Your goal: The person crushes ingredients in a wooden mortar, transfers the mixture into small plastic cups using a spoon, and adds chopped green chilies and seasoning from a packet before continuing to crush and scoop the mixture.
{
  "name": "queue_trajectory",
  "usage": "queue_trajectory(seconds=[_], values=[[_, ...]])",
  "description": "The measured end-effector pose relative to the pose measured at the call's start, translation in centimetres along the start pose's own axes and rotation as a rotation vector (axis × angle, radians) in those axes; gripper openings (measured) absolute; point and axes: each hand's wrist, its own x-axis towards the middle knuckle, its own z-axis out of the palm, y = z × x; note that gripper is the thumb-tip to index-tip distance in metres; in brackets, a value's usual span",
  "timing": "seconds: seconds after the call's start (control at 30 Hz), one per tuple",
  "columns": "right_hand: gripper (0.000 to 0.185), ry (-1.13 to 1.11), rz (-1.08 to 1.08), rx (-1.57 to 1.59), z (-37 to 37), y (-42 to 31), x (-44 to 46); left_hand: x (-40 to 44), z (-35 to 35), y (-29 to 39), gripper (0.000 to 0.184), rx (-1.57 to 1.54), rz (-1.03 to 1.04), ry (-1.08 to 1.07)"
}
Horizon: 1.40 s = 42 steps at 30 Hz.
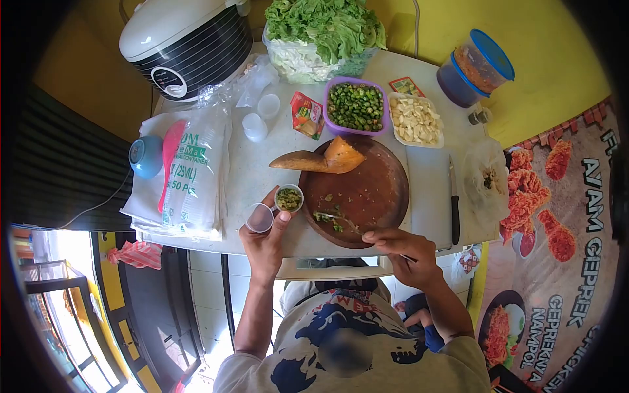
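Observation:
My left hand (267,249) grips a small clear plastic cup (288,198) partly filled with chopped green chili. The cup's round lid (259,218) hangs open beside it. With its fingers closed, my right hand (411,255) holds a thin spoon (350,224), its tip down in the round brown mortar (386,190). Bits of crushed green chili (331,221) lie around the spoon tip. Across the far rim of the mortar rests a wooden pestle (321,160), its handle pointing left.
Behind the mortar are a purple tub of cut green chilies (356,107), a tub of garlic (416,120) and a seasoning sachet (306,116). Empty cups (254,128) and a cup bag (196,170) lie left. A knife (455,203) lies right. A rice cooker (190,49) stands back left.

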Motion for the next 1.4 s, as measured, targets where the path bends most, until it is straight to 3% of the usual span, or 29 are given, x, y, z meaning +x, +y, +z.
queue_trajectory(seconds=[0.1,0.3,0.43,0.5,0.57,0.7,0.9,1.03,1.07,1.17,1.23,1.3,1.4], values=[[0.027,0.072,0.043,-0.023,0.1,1.3,-0.7,0.0,0.1,-0.1,0.053,0.016,0.003,-0.018],[0.022,0.197,0.009,0.282,1.4,1.3,-1.8,-0.2,0.1,0.0,0.049,-0.058,-0.030,0.011],[0.022,0.260,0.063,0.318,1.7,2.5,-0.6,-0.3,0.1,-0.1,0.048,-0.033,-0.021,0.001],[0.020,0.147,0.157,0.301,1.5,2.0,-1.2,-0.2,0.1,0.0,0.048,-0.032,-0.020,0.007],[0.021,0.101,0.071,0.233,1.1,1.7,-1.9,-0.3,0.2,0.1,0.048,-0.027,-0.028,0.013],[0.023,0.343,0.054,0.211,1.1,2.0,-2.3,-0.3,0.3,0.2,0.048,-0.023,-0.036,0.007],[0.024,0.170,0.054,0.025,2.0,0.3,-3.0,-0.2,0.4,0.4,0.049,0.000,-0.020,-0.008],[0.025,0.262,0.072,0.004,2.2,2.0,-2.2,-0.3,0.3,0.3,0.048,0.009,-0.021,-0.015],[0.033,0.227,0.094,0.025,2.2,1.5,-2.3,-0.3,0.2,0.3,0.048,0.020,-0.019,-0.013],[0.030,0.188,0.076,-0.013,2.8,-0.4,-3.1,-0.3,0.3,0.5,0.048,0.035,-0.016,-0.015],[0.027,0.251,0.023,-0.043,2.9,-0.4,-3.1,-0.4,0.3,0.6,0.048,0.035,-0.028,-0.013],[0.027,0.515,0.097,-0.192,2.7,0.6,-3.6,-0.4,0.2,0.6,0.047,0.035,-0.036,-0.010],[0.028,0.423,0.093,-0.245,2.9,0.3,-3.9,-0.4,0.3,0.6,0.047,0.019,-0.035,-0.015]])
